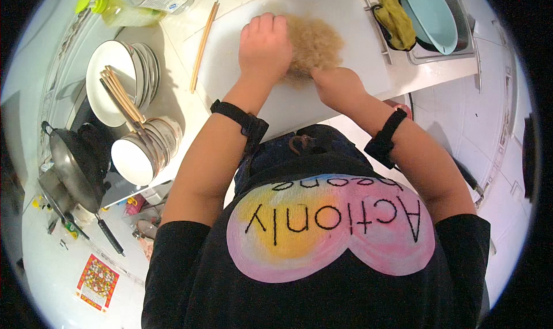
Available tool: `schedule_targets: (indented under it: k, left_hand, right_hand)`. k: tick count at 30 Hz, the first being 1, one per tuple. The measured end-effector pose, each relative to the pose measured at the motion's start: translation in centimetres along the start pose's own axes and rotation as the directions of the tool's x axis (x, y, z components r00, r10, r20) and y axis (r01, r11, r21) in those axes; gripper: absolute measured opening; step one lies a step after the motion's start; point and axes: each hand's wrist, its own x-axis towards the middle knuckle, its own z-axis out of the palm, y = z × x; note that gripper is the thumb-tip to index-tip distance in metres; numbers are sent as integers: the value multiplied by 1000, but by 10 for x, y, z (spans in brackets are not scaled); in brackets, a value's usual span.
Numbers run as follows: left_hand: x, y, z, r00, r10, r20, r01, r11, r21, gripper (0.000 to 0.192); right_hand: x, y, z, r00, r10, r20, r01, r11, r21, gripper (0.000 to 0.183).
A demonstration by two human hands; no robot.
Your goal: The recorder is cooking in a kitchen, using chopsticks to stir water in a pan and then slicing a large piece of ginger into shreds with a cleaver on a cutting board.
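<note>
A tan, fluffy, fibrous mass [317,41] lies on a white board [285,106] on the counter. My left hand [265,46] rests at its left side, knuckles up and fingers curled; whether it grips any of the fibres is hidden. At the lower right edge of the mass, my right hand [339,87] has its fingers curled, with the thumb side touching the fibres. What lies inside that hand cannot be seen. A pair of wooden chopsticks [204,48] lies beside the board's left edge.
To the left stand tilted plates [101,56], stacked bowls [134,161] with chopsticks across them, and a wok [71,169]. Plastic bottles [129,13] are at the upper left. A sink at the upper right holds a light blue basin [432,13], with a yellow-green cloth [394,20] beside it.
</note>
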Motion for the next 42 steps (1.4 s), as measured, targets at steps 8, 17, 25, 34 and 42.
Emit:
schedule_targets:
  k: [8,17,25,34,42]
  left_hand:
    - [3,-21,-40,989,-52,-138,33,990,-134,15]
    - [1,-37,-101,833,-486,-263,365,841,-398,14]
    - [7,0,-68,920,-263,-292,121,897,-425,21]
    - [-3,-6,-12,979,-117,-167,52,936,-349,21]
    - [-10,-6,-5,986,-65,-151,43,988,-147,12]
  right_hand:
    - [12,25,-12,999,-45,-23,46,998,52,22]
    - [-3,17,-12,984,111,-139,-89,984,155,24]
    - [-20,-35,-37,998,47,-34,-48,999,-25,14]
    - [-8,-35,-25,998,37,40,-38,999,25,16]
    - [-3,-28,5,999,-24,-36,27,997,73,11]
